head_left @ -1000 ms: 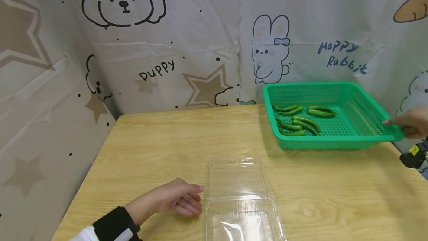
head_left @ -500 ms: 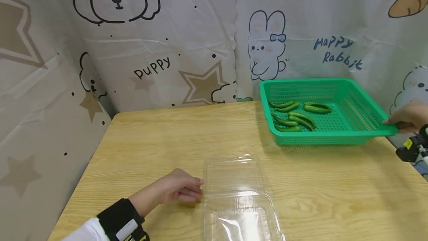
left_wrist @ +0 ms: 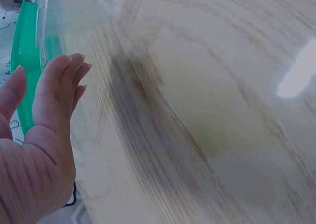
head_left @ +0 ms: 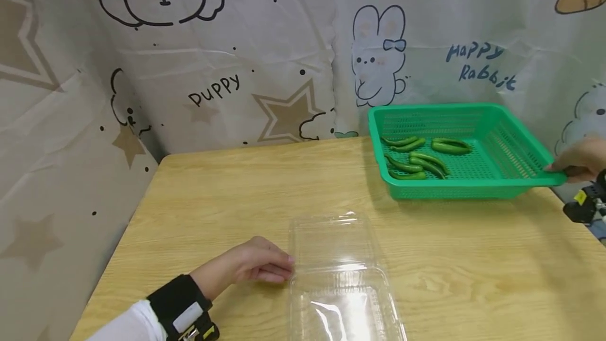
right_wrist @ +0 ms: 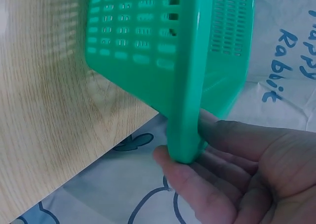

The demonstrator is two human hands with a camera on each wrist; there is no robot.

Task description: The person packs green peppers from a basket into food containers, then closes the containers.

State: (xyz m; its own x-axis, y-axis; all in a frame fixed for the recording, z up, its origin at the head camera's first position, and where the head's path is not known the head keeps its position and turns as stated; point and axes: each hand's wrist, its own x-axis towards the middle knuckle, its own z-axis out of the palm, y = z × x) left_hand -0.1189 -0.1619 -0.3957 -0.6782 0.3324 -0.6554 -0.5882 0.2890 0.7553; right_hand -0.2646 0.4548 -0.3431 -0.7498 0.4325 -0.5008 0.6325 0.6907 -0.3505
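A clear plastic clamshell box lies opened out flat on the wooden table, its lid half away from me. My left hand is at its left side, fingertips right at the edge near the hinge. The left wrist view shows that hand's thumb apart from its loosely bent fingers. At the back right stands a green plastic basket with several green chili peppers in its left half. My right hand pinches the basket's near right corner, thumb on the inner side of the rim, fingers beneath and outside.
Wooden table fills the lower view, with its right edge under the basket's gripped corner. A printed white cloth hangs behind and along the left side. Both wrists wear black straps with small devices.
My left hand has turned palm down and moved slightly right to the clear box's edge. The right hand has closed more on the basket's corner. The head view has shifted a little.
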